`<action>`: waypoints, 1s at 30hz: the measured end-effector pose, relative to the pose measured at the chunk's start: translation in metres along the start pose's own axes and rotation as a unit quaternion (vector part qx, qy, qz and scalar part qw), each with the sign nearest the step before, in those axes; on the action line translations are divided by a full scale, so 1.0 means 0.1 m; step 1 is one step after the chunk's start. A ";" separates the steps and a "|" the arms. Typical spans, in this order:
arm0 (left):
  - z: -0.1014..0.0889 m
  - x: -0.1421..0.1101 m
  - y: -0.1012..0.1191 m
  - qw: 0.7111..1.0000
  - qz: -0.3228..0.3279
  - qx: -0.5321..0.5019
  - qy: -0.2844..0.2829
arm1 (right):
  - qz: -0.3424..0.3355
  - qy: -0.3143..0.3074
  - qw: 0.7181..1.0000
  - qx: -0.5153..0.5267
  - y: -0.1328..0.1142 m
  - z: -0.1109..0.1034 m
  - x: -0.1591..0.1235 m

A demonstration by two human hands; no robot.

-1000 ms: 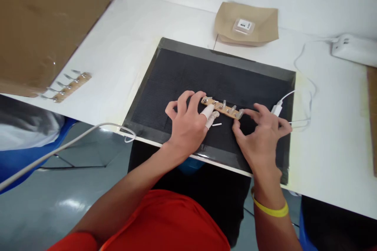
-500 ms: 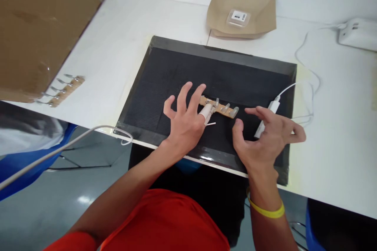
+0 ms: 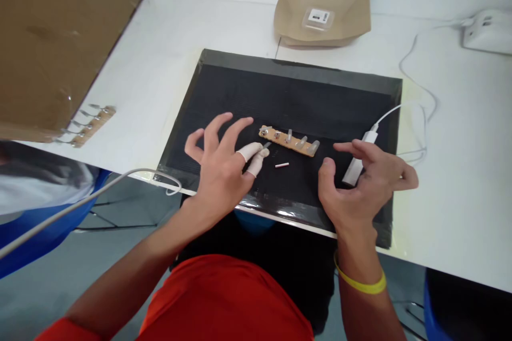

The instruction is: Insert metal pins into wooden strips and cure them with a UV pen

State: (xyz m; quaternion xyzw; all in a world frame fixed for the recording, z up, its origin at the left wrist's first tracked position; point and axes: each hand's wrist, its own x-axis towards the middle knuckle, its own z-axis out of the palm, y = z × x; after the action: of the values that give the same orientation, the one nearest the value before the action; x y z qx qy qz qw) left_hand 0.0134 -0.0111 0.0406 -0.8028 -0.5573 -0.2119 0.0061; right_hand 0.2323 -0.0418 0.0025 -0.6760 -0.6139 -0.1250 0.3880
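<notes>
My left hand (image 3: 226,162) is over the left part of the black mat (image 3: 240,90). White covers sit on its thumb and forefinger, which pinch a small translucent nail tip (image 3: 266,145); the other fingers are spread. Just right of them lies a wooden strip (image 3: 295,144) with metal studs, most bearing translucent nail tips; the second stud from the left looks bare. In front of the strip is a short, thin white stick (image 3: 282,164). My right hand (image 3: 362,186) hovers at the mat's right side, open, thumb and forefinger apart, by a slim white corded device (image 3: 356,168).
A brown paper tray (image 3: 348,16) with a labelled clear box (image 3: 319,18) stands behind the mat. At the left, a similar strip with nail tips (image 3: 94,127) lies by a large cardboard box (image 3: 60,48). A power strip (image 3: 490,32) and cables are at the right.
My left hand has drawn back leftward from the strip, its thumb and forefinger pinching the nail tip. My right hand has left the strip's right end and opened. The strip's second stud shows bare.
</notes>
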 end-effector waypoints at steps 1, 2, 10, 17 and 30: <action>-0.04 0.05 -0.04 1.000 0.003 -0.013 -0.011 | -0.002 0.000 1.000 0.005 0.00 0.00 0.00; -0.07 0.12 -0.08 0.999 0.010 -0.028 -0.029 | -0.004 0.000 1.000 0.009 0.01 0.00 0.00; -0.13 0.69 -0.30 0.975 0.046 -0.115 -0.183 | -0.006 0.003 1.000 0.025 0.02 -0.01 -0.01; -0.09 0.83 -0.35 0.961 0.091 -0.121 -0.232 | 0.035 -0.029 0.999 0.020 -0.01 -0.03 0.00; -0.04 0.89 -0.36 0.955 0.089 -0.120 -0.254 | 0.047 -0.043 0.997 0.038 -0.02 -0.05 0.01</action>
State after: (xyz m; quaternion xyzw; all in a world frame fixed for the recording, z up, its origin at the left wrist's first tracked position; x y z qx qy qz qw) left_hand 0.0056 0.0808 0.0669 -0.8713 -0.4372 -0.0646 -0.2135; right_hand 0.2319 -0.0444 0.0072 -0.6939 -0.6015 -0.0539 0.3922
